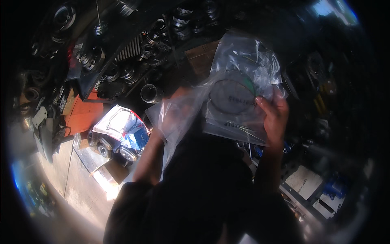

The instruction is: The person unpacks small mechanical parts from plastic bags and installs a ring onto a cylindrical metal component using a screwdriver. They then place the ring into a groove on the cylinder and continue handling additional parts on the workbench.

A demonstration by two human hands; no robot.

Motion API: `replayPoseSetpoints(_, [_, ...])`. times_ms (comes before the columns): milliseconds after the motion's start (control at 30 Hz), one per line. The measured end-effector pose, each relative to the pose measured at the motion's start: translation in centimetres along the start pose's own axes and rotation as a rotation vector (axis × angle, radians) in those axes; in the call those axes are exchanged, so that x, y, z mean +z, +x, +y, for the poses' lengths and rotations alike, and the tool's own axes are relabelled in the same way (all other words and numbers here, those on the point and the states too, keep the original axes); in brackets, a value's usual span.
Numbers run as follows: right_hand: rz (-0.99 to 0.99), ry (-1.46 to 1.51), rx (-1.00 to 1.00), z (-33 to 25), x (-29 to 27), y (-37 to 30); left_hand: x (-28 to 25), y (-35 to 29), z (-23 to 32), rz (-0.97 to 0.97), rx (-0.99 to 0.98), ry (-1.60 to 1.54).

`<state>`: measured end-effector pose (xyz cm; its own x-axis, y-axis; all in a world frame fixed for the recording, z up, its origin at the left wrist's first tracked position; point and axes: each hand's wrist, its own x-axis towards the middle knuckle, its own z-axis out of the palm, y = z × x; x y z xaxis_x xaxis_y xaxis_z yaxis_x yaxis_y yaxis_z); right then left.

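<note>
My right hand [276, 112] grips the right edge of a clear plastic bag [239, 126], thumb on its front. A thin, dark ring [211, 99] shows through the plastic and takes up much of the bag's middle. Dark print runs across the bag. To the left, more loose clear plastic [195, 95] stretches from the bag over my left hand [172, 107], which is closed on it. Those left fingers are dim and partly veiled by the film. Both hands hold the plastic up in front of my dark clothing.
Gears and metal rings [156, 32] crowd the dark far side. A glass-like round container [151, 94] stands left of my left hand. Nearer lie a white, red and blue package [120, 122], round metal parts [128, 153] and an opened cardboard box [109, 175]. Light-coloured boxes [304, 181] sit at lower right.
</note>
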<state>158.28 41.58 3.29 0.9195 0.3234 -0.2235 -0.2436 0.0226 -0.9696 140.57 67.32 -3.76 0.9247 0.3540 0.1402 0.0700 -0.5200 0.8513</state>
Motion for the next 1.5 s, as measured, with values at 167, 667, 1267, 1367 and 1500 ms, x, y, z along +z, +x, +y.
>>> replayPoseSetpoints(167, [0.097,0.058,-0.032,-3.3,2.9,10.1,-1.8,13.1,-2.2,-0.062,-0.161,0.008])
replayPoseSetpoints(667, [-0.213,-0.051,0.091,-6.8,5.2,30.9,1.2,31.9,0.1,-0.028,0.07,-0.075])
replayPoseSetpoints(1267, [-0.606,0.065,-0.081,-10.2,-1.8,51.5,4.0,40.7,5.1,0.456,0.061,0.59])
replayPoseSetpoints(1367, [-0.613,-0.032,-0.111,-10.8,-1.5,52.7,1.8,41.6,5.0,0.429,0.066,0.514])
replayPoseSetpoints(1500, [-0.558,-0.089,-0.133,-11.5,-1.2,52.7,-1.2,41.7,4.0,0.482,-0.112,0.476])
